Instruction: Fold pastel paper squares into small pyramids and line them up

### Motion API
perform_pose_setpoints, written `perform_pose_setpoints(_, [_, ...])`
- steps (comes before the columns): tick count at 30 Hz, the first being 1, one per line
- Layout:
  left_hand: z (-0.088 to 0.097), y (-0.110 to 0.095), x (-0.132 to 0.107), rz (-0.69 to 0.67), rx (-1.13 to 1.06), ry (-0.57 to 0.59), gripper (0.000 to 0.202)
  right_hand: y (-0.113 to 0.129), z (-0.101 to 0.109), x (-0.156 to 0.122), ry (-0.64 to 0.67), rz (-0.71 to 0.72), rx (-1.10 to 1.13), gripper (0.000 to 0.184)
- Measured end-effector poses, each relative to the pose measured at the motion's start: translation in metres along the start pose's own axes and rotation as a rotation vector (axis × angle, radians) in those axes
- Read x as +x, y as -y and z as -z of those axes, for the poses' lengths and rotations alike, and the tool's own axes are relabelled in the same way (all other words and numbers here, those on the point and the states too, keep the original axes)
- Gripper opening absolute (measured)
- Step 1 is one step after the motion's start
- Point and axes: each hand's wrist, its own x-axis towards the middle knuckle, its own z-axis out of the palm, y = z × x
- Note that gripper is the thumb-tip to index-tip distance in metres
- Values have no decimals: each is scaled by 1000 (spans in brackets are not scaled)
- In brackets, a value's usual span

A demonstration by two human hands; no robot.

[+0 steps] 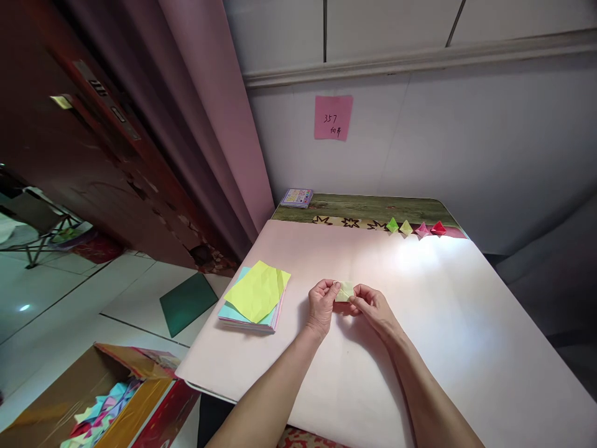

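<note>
A small folded piece of pale yellow paper (344,292) is held up just above the table, between both hands. My left hand (322,302) pinches its left edge between thumb and fingers. On the right edge, my right hand (373,305) has a similar pinch, with the thumb near a crease. Left of the hands lies a stack of coloured paper sheets (247,317), topped by a creased yellow sheet (259,290) set at an angle. Folded paper pieces stand in a row at the far side: green (392,224), yellow (406,228), pink (422,229) and red (438,228).
The table (448,323) has a pale pink cover. A small stack of cards (297,198) lies at its far left corner. On the floor at lower left, a cardboard box (153,407) holds many folded paper pieces. A pink note (333,117) hangs on the wall.
</note>
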Motion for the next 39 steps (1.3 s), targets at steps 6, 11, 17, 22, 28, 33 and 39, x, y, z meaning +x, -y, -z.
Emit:
perform_pose_setpoints(6, [1, -1, -4, 36, 173, 141, 33, 2, 2, 0, -107, 51, -82, 35])
perform_pose_setpoints(11, [0, -3, -9, -93, 255, 91, 34, -1, 1, 0, -151, 0, -60, 28])
perform_pose_setpoints(17, [2, -1, -12, -73, 224, 189, 32, -6, 0, 2, -256, -39, 46, 22])
perform_pose_setpoints(22, [1, 1, -15, -99, 258, 234, 31, -6, -1, 3, -276, -31, 74, 24])
perform_pose_setpoints(28, [2, 0, -12, -71, 157, 244, 40, 1, 5, 0, -164, -48, 162, 24])
perform_pose_setpoints(33, [2, -1, -10, -63, 98, 251, 38, 3, 6, -2, -125, 33, 115, 25])
perform_pose_setpoints(39, [1, 1, -9, -51, 80, 184, 27, 3, 0, 0, -104, 74, 94, 31])
